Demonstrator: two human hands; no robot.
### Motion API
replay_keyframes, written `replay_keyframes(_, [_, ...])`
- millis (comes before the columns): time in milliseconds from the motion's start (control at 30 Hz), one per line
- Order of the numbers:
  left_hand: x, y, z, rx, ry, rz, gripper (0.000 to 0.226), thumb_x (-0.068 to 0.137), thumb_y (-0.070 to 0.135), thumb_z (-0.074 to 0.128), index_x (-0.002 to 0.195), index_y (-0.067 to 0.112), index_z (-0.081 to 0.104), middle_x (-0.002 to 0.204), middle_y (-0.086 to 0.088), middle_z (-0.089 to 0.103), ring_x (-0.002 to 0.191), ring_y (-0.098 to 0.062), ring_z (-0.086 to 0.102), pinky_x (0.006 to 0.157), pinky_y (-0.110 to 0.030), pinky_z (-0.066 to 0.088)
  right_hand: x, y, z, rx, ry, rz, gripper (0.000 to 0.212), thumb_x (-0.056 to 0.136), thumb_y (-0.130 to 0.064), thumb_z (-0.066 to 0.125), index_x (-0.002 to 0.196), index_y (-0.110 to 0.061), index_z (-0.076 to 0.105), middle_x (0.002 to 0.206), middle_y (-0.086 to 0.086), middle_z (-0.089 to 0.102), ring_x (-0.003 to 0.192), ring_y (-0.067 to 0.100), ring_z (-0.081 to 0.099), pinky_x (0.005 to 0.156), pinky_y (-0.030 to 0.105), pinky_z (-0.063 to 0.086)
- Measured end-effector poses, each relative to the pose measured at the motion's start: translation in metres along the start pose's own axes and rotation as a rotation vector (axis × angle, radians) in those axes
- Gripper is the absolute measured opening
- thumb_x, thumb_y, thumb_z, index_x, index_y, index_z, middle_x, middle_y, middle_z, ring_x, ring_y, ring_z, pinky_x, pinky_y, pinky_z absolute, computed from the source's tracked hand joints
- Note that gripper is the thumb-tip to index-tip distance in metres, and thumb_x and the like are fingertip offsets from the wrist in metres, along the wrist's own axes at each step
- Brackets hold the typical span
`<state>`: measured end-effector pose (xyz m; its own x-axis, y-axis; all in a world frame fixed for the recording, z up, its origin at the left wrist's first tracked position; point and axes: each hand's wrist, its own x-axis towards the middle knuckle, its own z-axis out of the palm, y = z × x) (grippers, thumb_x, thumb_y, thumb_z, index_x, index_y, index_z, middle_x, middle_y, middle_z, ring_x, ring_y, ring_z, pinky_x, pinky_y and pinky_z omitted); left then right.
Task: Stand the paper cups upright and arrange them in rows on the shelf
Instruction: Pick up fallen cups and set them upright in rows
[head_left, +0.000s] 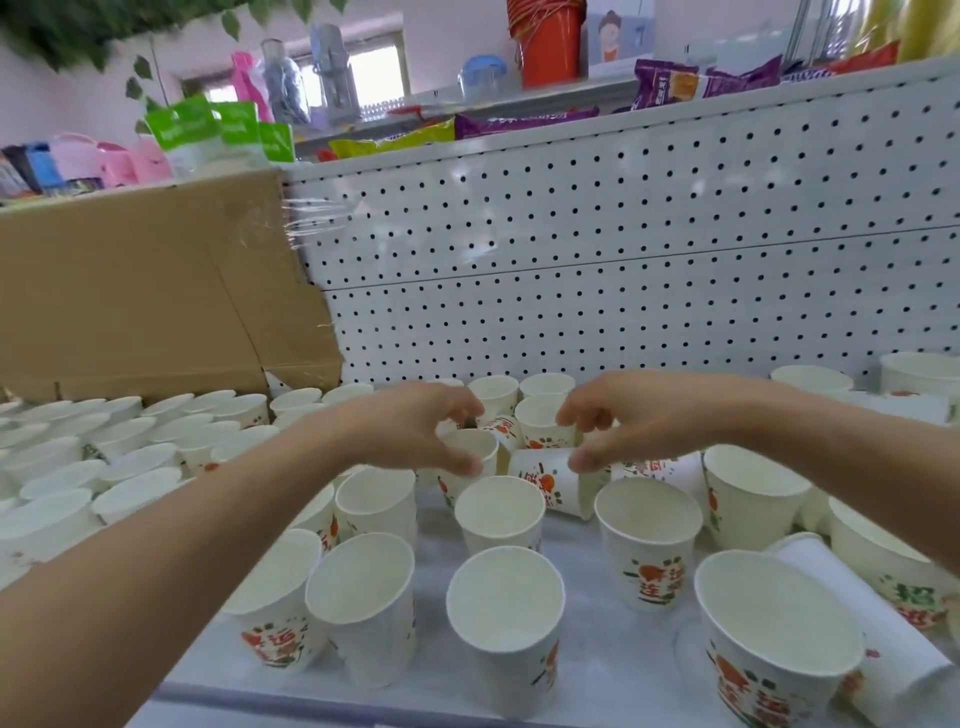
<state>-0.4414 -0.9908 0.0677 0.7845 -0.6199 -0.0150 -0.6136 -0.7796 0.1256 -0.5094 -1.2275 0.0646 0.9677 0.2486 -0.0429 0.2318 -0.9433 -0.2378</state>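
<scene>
Left-side rows (78, 447) look done, the rest of the shelf (623, 675) is scattered. The grip of my left hand (415, 431) pinches an upright cup (475, 448) -- my right hand (628, 415) curls over a tipped cup (545, 483), can't tell if it's holding.

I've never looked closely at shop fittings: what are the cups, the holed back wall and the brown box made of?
The cups look like thin paper, matte white inside with printed sides and rolled rims. The back wall is probably painted sheet metal: smooth, pale, evenly punched, faintly shiny. The box looks like cardboard: dull brown, creased, with clear tape.
</scene>
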Motion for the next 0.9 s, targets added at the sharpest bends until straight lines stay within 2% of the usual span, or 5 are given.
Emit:
replay_keyframes(133, [0.019,-0.003,0.017,0.068,-0.043,0.033,0.077,0.079,0.048,0.073,0.144,0.034,0.036,0.143,0.011,0.046,0.126,-0.01,0.044,0.106,-0.031,0.037,0.025,-0.012,0.015,-0.172,-0.144,0.043,0.058,0.078,-0.056,0.068,0.128,-0.032,0.051,0.115,-0.009,0.06,0.097,0.012,0.058,0.079,0.029,0.049])
replay_keyframes(467, [0.015,-0.02,0.002,0.098,-0.157,0.031,0.062,0.077,0.056,0.071,0.133,0.04,0.048,0.128,0.02,0.051,0.113,-0.004,0.05,0.099,-0.03,0.044,0.031,-0.013,0.021,-0.225,-0.205,0.093,0.08,0.071,-0.064,0.069,0.136,-0.031,0.036,0.126,-0.007,0.056,0.104,0.018,0.057,0.086,0.035,0.05])
replay_keyframes(567, [0.026,-0.017,-0.011,-0.075,-0.056,0.044,0.042,0.085,0.052,0.064,0.123,0.035,0.058,0.118,0.018,0.059,0.104,-0.002,0.058,0.091,-0.031,0.052,0.03,-0.012,0.019,-0.188,-0.162,0.093,0.076,0.072,-0.061,0.07,0.133,-0.03,0.036,0.123,-0.007,0.056,0.096,0.014,0.057,0.081,0.032,0.051])
replay_keyframes(667, [0.045,-0.014,-0.01,-0.008,-0.009,0.069,0.035,0.086,0.041,0.068,0.119,0.03,0.063,0.113,0.012,0.064,0.098,-0.006,0.061,0.088,-0.027,0.05,0.025,-0.012,0.007,-0.114,-0.134,0.112,0.072,0.073,-0.057,0.072,0.13,-0.032,0.036,0.116,-0.008,0.054,0.083,0.005,0.054,0.07,0.026,0.048])
replay_keyframes(900, [0.078,-0.006,-0.004,0.121,-0.004,0.094,0.025,0.078,0.04,0.077,0.098,0.026,0.073,0.091,0.012,0.07,0.084,-0.006,0.064,0.083,-0.033,0.054,0.027,-0.021,-0.021,-0.087,-0.111,0.096,0.052,0.077,-0.053,0.07,0.12,-0.037,0.046,0.096,-0.015,0.053,0.086,0.011,0.061,0.07,0.024,0.048])
